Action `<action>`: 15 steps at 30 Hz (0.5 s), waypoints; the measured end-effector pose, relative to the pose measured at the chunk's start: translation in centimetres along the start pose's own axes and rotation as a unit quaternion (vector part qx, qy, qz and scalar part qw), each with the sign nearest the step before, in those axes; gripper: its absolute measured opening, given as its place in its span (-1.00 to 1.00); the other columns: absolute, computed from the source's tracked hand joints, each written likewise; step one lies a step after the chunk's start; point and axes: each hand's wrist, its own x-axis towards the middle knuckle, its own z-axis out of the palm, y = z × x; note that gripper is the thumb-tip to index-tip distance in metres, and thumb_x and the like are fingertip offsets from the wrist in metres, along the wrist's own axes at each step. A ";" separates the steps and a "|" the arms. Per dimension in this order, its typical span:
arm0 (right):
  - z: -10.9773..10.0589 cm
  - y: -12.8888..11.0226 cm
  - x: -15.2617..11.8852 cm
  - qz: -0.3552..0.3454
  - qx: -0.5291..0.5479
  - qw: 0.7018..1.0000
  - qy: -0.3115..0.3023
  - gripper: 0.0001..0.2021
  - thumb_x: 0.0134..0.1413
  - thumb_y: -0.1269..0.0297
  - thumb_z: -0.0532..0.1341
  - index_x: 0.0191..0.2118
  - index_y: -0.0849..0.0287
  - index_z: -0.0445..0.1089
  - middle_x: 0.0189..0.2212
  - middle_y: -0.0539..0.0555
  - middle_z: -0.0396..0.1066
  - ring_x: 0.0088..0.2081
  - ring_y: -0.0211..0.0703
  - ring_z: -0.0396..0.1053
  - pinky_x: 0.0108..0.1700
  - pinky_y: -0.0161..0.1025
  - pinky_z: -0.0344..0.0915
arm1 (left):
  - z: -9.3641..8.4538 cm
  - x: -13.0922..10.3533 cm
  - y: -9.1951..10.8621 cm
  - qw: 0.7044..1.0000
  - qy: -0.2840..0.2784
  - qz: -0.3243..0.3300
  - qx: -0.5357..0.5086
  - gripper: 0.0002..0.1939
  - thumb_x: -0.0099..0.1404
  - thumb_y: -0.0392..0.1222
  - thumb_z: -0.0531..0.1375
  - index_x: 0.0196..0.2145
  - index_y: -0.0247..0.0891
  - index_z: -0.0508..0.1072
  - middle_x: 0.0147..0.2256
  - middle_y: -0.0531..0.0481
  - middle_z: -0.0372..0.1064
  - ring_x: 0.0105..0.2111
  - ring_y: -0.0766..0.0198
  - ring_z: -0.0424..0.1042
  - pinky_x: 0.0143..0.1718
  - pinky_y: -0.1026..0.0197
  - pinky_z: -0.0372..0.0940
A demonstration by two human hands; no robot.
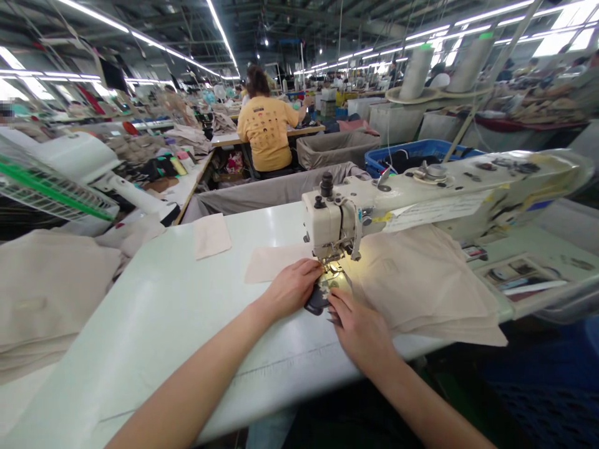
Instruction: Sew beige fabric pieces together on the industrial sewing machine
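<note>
**Left hand curled beside the presser foot, hold hidden**

The right hand, also curled, sits slightly farther off, on the near side; its hold cannot be told either. A beige fabric piece lies just beyond the left hand, long axis pointing toward the foot.

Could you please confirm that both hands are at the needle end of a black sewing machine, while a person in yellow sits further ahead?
Not quite: in the head view, the sewing machine is off-white, not black. The left hand and right hand are at its needle end, and the person in yellow sits further ahead.
</note>
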 end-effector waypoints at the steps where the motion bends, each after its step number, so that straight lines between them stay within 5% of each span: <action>1: -0.1 0.0 0.0 0.001 0.001 1.000 0.000 -0.66 0.26 0.48 0.12 0.09 0.19 0.43 0.16 0.15 0.44 -0.09 -0.10 0.55 -0.15 -0.27 0.48 | 0.0 -0.1 0.0 1.000 0.000 -0.003 0.001 -0.61 0.40 -0.40 0.01 0.12 -0.29 0.41 0.07 -0.22 0.41 0.08 0.09 0.41 0.12 0.00 0.40; 15: -0.6 -0.2 0.1 0.010 0.037 0.999 -0.023 -0.63 0.22 0.51 0.11 0.08 0.17 0.44 0.16 0.16 0.42 -0.07 -0.10 0.53 -0.03 -0.22 0.46 | -0.1 -0.4 0.2 1.000 -0.004 -0.024 0.007 -0.62 0.44 -0.35 -0.01 0.14 -0.29 0.41 0.15 -0.24 0.38 0.19 0.05 0.34 0.21 -0.10 0.32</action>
